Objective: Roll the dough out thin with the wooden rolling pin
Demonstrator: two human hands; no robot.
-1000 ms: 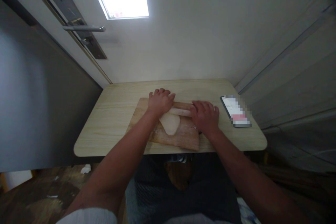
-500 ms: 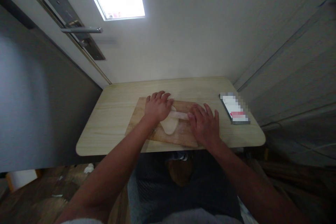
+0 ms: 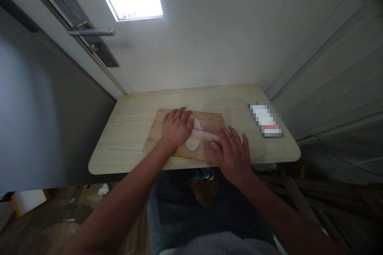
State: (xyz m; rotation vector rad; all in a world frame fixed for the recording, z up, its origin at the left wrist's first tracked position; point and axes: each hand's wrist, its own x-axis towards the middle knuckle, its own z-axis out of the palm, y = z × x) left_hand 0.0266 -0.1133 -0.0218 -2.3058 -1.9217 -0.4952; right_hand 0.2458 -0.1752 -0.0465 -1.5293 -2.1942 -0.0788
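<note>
A pale rolling pin lies across a flattened piece of dough on a wooden cutting board. Dough shows on both the far and near sides of the pin. My left hand presses over the pin's left end, covering it and part of the dough. At the other end, my right hand has its thumb and fingers about the pin, hiding its tip. The pin slants, its right end closer to me.
The board sits on a light wood-grain table with rounded corners. A phone with a blurred screen lies at the table's right. Behind stands a white door with a metal handle and a bright window. My legs are below the near edge.
My right hand has come toward me with its end of the rolling pin, so the pin slants more. More dough shows beyond the pin. The left hand has shifted slightly left.
</note>
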